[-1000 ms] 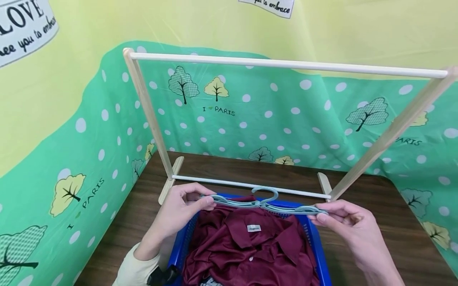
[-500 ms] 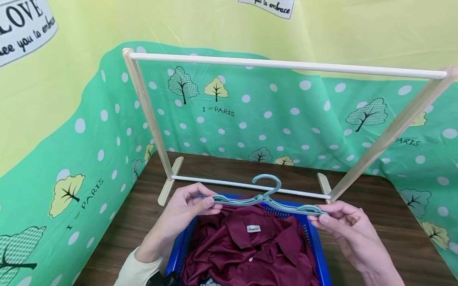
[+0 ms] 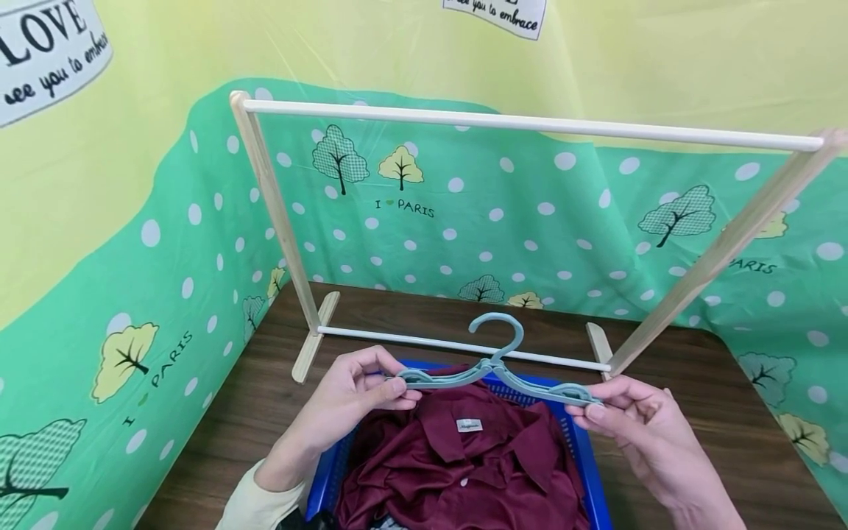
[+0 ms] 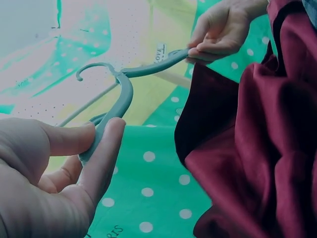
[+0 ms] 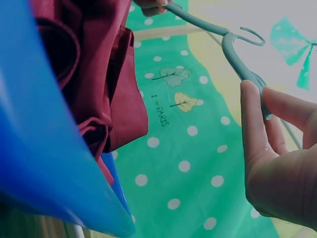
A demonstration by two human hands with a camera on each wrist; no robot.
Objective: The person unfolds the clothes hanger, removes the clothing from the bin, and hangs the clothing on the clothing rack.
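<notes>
A blue-grey clothes hanger [image 3: 489, 366] is held level above the far rim of a blue basket [image 3: 599, 486], its hook pointing up and curving left. The left hand [image 3: 347, 394] pinches its left end between thumb and fingers; the left wrist view shows this hand [image 4: 59, 168] gripping the arm tip. On the other end, the right hand [image 3: 642, 427] pinches likewise, also plain in the right wrist view, where the hand [image 5: 280, 144] is near. Below the hanger, a maroon collared shirt [image 3: 464, 464] with a white neck label [image 3: 469, 425] lies crumpled in the basket.
Behind the basket stands a rack with pale wooden posts [image 3: 281, 213], a white top bar [image 3: 530, 124] and a lower bar [image 3: 424, 341]. A dark wooden table [image 3: 225, 442] lies beneath. Printed green and yellow cloth [image 3: 444, 199] hangs around the back and left side.
The hanger has tilted so its hook, earlier lying lower, now stands higher, and its arms now slope down from the middle. Both hands keep their pinch, drawn slightly closer together. The shirt stays put.
</notes>
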